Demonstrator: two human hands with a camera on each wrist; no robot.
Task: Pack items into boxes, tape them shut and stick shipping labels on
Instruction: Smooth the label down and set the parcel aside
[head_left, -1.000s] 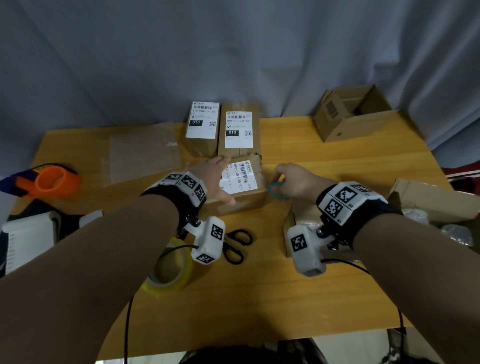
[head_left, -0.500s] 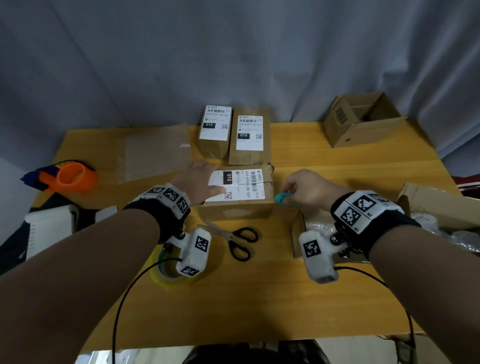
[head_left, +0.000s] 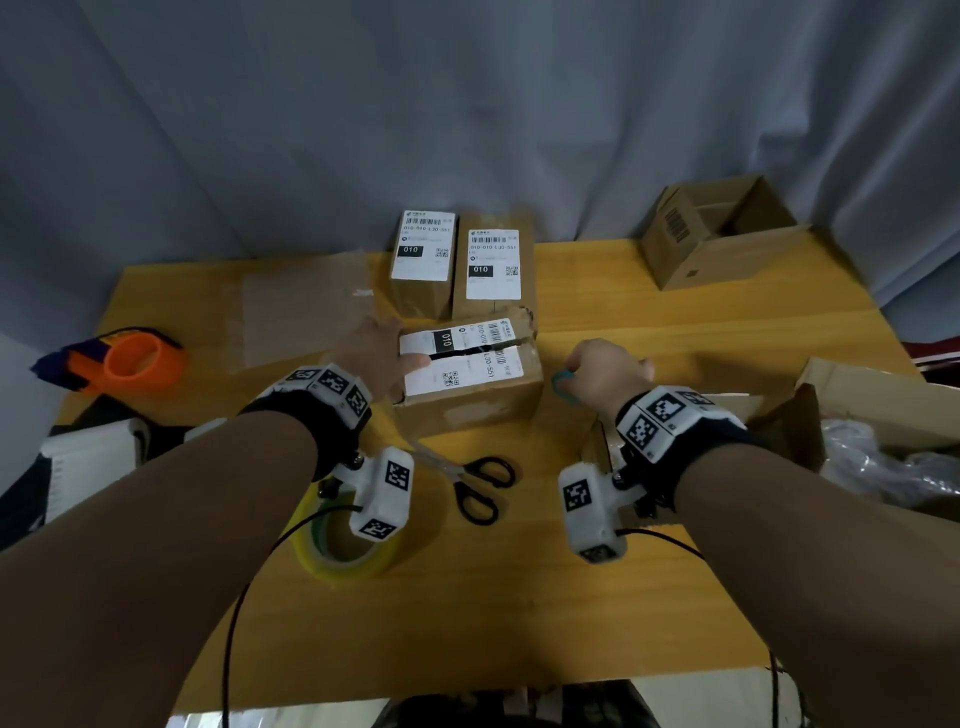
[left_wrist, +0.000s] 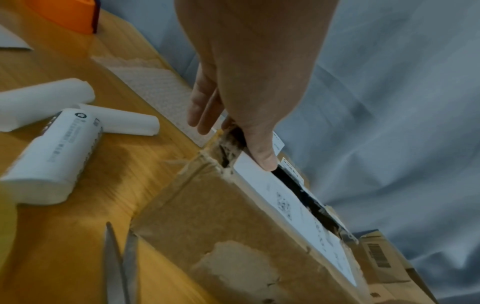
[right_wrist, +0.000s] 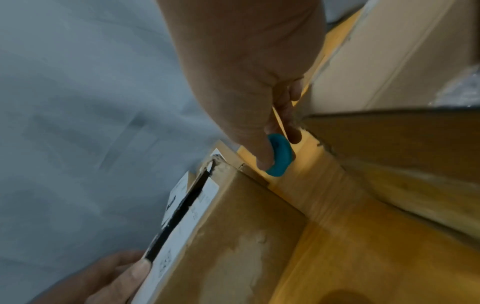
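A brown cardboard box (head_left: 467, 410) lies mid-table, and the white shipping label (head_left: 457, 364) on its top is split along the flap seam, which gapes as a dark slit. My left hand (head_left: 374, 353) rests on the box's left end. Its thumb (left_wrist: 263, 160) presses on the label at the slit, and its fingers (left_wrist: 201, 111) hang straight past the end. Just right of the box, my right hand (head_left: 602, 374) pinches a small teal ring (head_left: 561, 387) between thumb and fingers; the ring (right_wrist: 279, 158) is clear of the box (right_wrist: 233, 236).
Two sealed, labelled boxes (head_left: 422, 265) (head_left: 493, 270) stand behind. An open empty box (head_left: 717, 234) sits back right. Another open box (head_left: 883, 395) with plastic-wrapped items is at the right. Scissors (head_left: 478, 483) and a tape roll (head_left: 343, 551) lie in front. An orange tape dispenser (head_left: 130, 361) is at the left.
The box has been turned from askew to square with the table edge. The label seam now gapes as a dark slit. My right hand with the ring stays just right of the box.
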